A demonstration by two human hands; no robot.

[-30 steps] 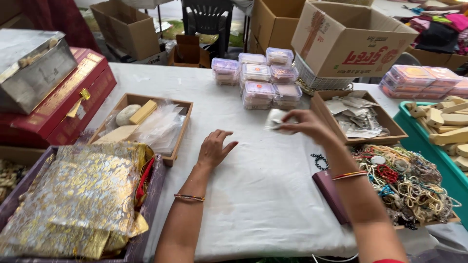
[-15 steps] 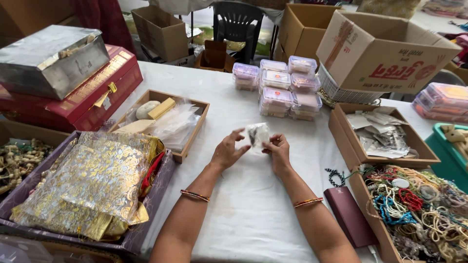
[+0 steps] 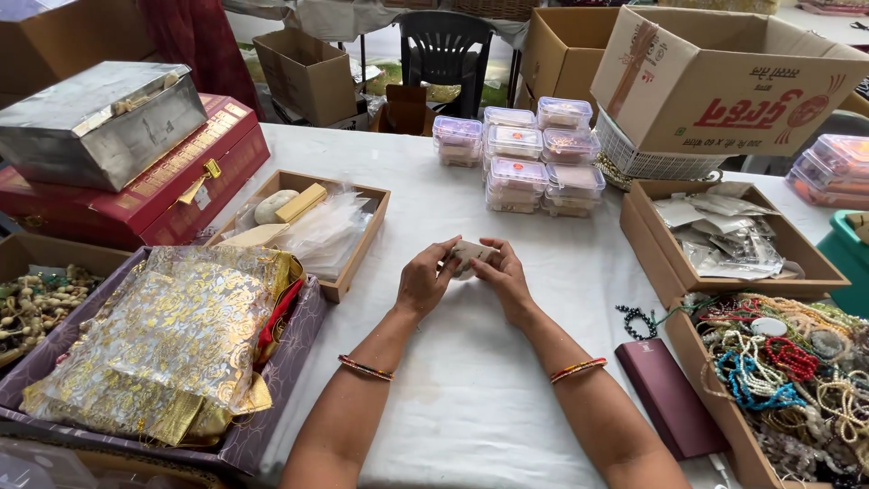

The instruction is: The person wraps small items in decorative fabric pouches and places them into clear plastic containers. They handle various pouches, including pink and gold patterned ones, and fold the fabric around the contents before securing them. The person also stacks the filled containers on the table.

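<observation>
Both of my hands meet over the middle of the white-covered table (image 3: 471, 398). My left hand (image 3: 424, 277) and my right hand (image 3: 503, 277) pinch a small pale pouch or packet (image 3: 471, 253) between their fingertips, held just above the cloth. Each wrist wears a thin red and gold bangle. What is inside the packet is hidden by my fingers.
A wooden tray (image 3: 358, 249) of clear bags lies left, a box of gold-patterned pouches (image 3: 172, 344) near left. Stacked clear plastic boxes (image 3: 529, 154) stand behind. To the right are a tray of packets (image 3: 724, 235), a box of beaded bracelets (image 3: 787, 371), a dark red case (image 3: 670, 407) and a black bead bracelet (image 3: 636, 319).
My right hand brought the small packet in from the right tray, and my left hand rose off the cloth to meet it. The view has shifted left.
</observation>
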